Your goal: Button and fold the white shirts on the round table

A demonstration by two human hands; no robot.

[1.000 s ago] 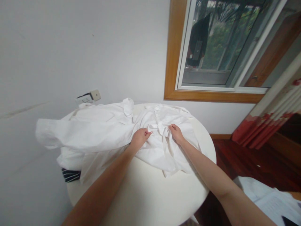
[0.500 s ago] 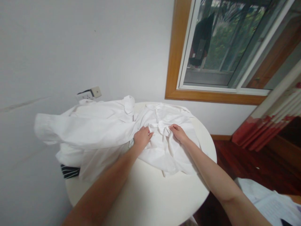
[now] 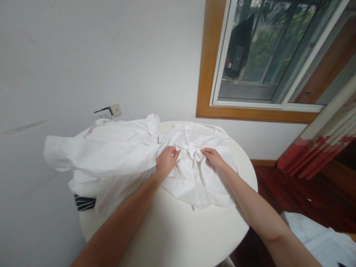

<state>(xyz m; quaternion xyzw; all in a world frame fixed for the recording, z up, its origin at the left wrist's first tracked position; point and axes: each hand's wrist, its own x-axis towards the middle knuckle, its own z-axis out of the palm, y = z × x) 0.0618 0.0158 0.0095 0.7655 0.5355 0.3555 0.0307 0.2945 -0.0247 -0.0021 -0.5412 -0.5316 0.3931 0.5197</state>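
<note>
A white shirt lies crumpled over the right half of the round white table. My left hand pinches a fold of its cloth near the middle. On the other side of the same gathered cloth, my right hand grips a fold between thumb and fingers. Raised creases run between the two hands and down towards the hem. Left of my left hand lies a heap of white clothing, with a sleeve-like part stretched across it and past the table edge.
Dark striped cloth shows under the heap's left end. Behind the table are the wall, a socket and a wood-framed window. A red and cream curtain hangs at the right, with pale cloth or papers below.
My left hand has shifted slightly up and left, its fingers now closed on a fold nearer the gathered cloth. The right hand stays almost where it was.
</note>
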